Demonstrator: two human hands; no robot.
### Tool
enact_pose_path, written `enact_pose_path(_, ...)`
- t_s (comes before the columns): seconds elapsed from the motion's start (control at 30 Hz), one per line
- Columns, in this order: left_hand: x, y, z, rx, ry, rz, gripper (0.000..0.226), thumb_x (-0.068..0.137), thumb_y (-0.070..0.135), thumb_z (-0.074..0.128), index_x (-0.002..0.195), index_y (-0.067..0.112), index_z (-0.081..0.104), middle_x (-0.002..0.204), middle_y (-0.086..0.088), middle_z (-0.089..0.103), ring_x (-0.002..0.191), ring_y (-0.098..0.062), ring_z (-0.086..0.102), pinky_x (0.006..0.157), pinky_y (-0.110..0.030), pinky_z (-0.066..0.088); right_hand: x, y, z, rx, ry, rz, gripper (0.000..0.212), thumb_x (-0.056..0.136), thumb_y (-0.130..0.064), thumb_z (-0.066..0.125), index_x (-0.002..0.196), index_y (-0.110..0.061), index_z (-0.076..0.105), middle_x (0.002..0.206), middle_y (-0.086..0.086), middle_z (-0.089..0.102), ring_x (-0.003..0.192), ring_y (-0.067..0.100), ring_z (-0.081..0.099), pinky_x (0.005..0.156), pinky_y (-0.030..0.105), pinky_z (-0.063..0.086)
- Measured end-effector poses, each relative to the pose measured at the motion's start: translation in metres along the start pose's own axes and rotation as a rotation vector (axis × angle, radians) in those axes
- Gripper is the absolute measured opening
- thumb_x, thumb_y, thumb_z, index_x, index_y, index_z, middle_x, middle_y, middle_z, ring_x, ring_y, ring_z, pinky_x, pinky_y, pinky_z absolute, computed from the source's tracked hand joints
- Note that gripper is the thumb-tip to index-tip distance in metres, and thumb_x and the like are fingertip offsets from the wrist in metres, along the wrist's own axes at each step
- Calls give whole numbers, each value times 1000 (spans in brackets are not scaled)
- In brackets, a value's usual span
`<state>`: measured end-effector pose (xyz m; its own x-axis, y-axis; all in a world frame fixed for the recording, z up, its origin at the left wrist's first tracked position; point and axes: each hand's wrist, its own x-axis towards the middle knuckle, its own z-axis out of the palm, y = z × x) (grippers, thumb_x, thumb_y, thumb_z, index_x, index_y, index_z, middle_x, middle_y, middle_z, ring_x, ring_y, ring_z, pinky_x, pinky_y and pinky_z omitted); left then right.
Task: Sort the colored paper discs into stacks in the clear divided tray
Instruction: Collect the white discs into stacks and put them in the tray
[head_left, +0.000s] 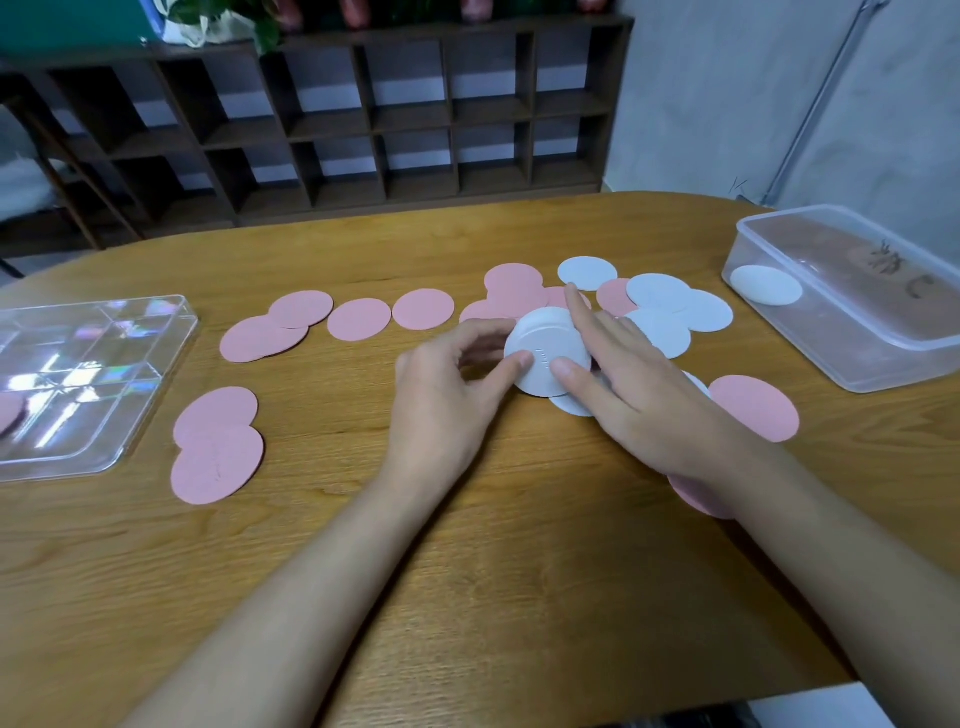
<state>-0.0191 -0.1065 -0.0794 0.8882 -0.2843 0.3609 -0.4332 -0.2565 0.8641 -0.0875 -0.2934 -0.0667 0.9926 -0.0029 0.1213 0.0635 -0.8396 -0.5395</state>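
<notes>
White disc stack (543, 335), embossed mark (543, 357) illegible: left hand (447, 395) grips, right hand (639, 395) presses flat.

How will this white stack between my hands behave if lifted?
Probably light: the white stack is thin discs. It may fan apart if tilted, since only the left hand and right hand steady it. Round, so it could roll on edge.
</notes>
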Motion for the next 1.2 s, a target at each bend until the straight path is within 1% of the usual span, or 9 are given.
enact_pose_path(0.13, -1, -2, 1, 28, 2, 16, 28, 90, 18, 81, 118, 19, 79, 108, 14, 80, 98, 5, 73, 95, -23, 57, 2, 1, 4, -115, 32, -32, 69, 107, -49, 32, 163, -30, -3, 160, -6, 31, 141, 11, 19, 101, 25, 19)
enact_pose_path(0.23, -2, -3, 0, 72, 12, 44, 30, 91, 21, 80, 122, 19, 79, 118, 13, 78, 104, 7, 71, 99, -21, 54, 1, 2, 4, -90, 16, -41, 67, 107, -46, 34, 162, -32, -2, 161, -8, 29, 142, 8, 21, 102, 23, 20)
enact_pose_path(0.37, -1, -3, 1, 89, 12, 76, 29, 92, 21, 79, 121, 19, 79, 121, 12, 77, 111, 4, 70, 103, -25, 53, 2, 5, 4, 9, 77, -47, 58, 109, -34, 39, 162, -32, 16, 159, -9, 38, 141, 9, 35, 102, 23, 29)
enact_pose_path(0.47, 0, -4, 1, 42, -20, 46, 30, 92, 19, 79, 122, 20, 78, 115, 14, 78, 106, 3, 72, 96, -27, 58, 2, 7, 2, 49, 120, -51, 54, 108, -31, 43, 160, -31, 26, 157, -12, 41, 138, 3, 37, 102, 20, 30)
enact_pose_path(0.57, -1, -3, 2, -19, -47, 41, 34, 90, 15, 81, 124, 19, 73, 109, 9, 77, 102, -2, 73, 80, -18, 59, 1, 11, -5, 104, 159, -29, 53, 108, -34, 44, 158, -33, 30, 153, -14, 45, 136, 4, 40, 99, 16, 33)
enact_pose_path(0.7, -3, -6, 3, 142, -113, 169, 25, 85, 21, 86, 106, 19, 72, 99, 13, 72, 93, -6, 67, 76, -12, 47, 2, 20, -12, 115, 224, 9, 51, 107, -35, 45, 156, -36, 32, 127, -10, 58, 110, 14, 56, 95, 39, 49)
enact_pose_path(0.83, -6, -12, 8, 299, -407, 330, 26, 90, 37, 81, 110, 21, 75, 108, 14, 74, 105, -5, 66, 95, -28, 50, 3, 25, -12, 106, 234, 29, 50, 107, -35, 45, 155, -36, 33, 120, -5, 61, 106, 16, 58, 94, 45, 50)
enact_pose_path(0.9, -5, -14, 9, 357, -465, 381, 31, 92, 44, 77, 116, 24, 74, 114, 16, 73, 112, -7, 63, 99, -35, 50, 3, 26, -12, 111, 231, 33, 50, 107, -34, 45, 155, -36, 33, 118, -4, 61, 104, 16, 57, 94, 44, 49)
enact_pose_path(1.2, -3, -11, 4, 440, -360, 378, 48, 81, 64, 75, 114, 29, 72, 92, 15, 66, 91, -8, 62, 76, -41, 55, 4, 23, -10, 123, 201, 35, 49, 107, -35, 44, 155, -38, 33, 136, -11, 55, 116, 8, 52, 98, 36, 49)
